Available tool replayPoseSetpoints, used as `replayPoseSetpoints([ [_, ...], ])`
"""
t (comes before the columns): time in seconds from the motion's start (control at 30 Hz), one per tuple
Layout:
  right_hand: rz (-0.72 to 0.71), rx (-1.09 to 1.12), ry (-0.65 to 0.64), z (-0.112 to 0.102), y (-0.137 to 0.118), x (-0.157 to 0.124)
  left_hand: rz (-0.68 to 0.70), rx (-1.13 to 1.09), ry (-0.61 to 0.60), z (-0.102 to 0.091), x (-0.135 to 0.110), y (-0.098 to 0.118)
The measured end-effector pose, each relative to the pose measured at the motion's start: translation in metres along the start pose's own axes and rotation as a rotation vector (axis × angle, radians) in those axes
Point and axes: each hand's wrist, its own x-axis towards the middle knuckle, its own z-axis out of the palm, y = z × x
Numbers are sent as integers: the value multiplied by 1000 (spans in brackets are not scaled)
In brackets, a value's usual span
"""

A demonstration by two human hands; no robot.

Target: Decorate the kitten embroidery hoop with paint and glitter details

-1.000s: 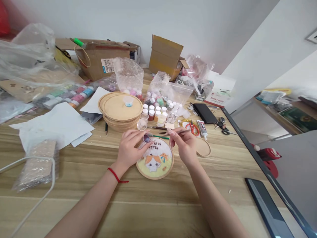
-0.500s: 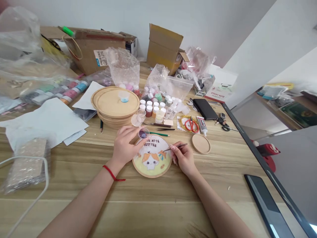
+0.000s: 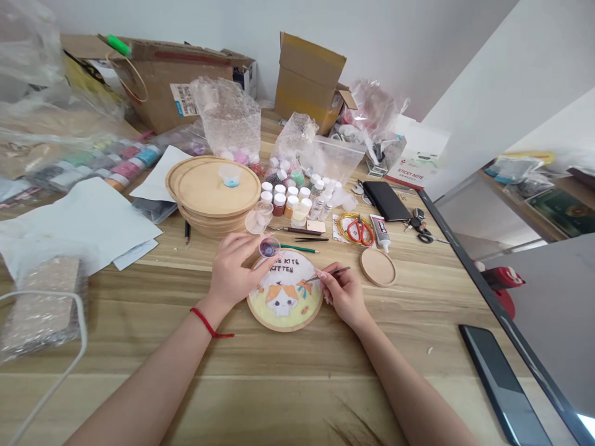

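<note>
A round wooden-rimmed plaque [image 3: 284,322] lies flat before me, painted with a white-and-orange kitten, an orange kite shape and dark lettering. My left hand [image 3: 235,272] pinches a small clear plastic cup [image 3: 269,246] with dark purple stuff inside, held over the plaque's upper left edge. At the plaque's right side, my right hand [image 3: 343,293] is closed on a slim dark metal tool [image 3: 335,272]; its tip is at the orange kite shape. Whether the tip touches the surface I cannot tell. The fingertips hide part of the tool.
Stacked wooden discs [image 3: 209,214] carry another small cup [image 3: 229,176]. Several white-capped jars [image 3: 279,203] stand behind the plaque. A green pencil [image 3: 300,248], red-handled pliers [image 3: 361,231], a glue tube [image 3: 380,231] and a small wooden disc [image 3: 378,267] lie nearby. A phone [image 3: 502,378] rests at right.
The camera view has shifted slightly. Both hands keep nearly the same place over the plaque, still holding the cup and the slim tool.
</note>
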Motion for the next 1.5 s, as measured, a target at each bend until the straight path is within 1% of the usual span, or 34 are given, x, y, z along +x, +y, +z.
replayPoseSetpoints([
  [0.57,33,4,1,0,0,0,3,-14,-19,0,0,1],
  [0.8,25,13,-2,0,-1,0,-9,-18,-25,0,-1,0],
  [0.93,19,-4,-1,0,-3,-1,-38,-13,-38,0,-1,0],
  [1.23,33,3,0,1,-4,-1,-51,-11,-39,0,0,3],
  [1.5,37,-7,15,1,-5,-1,-37,-2,-37,-1,1,4],
])
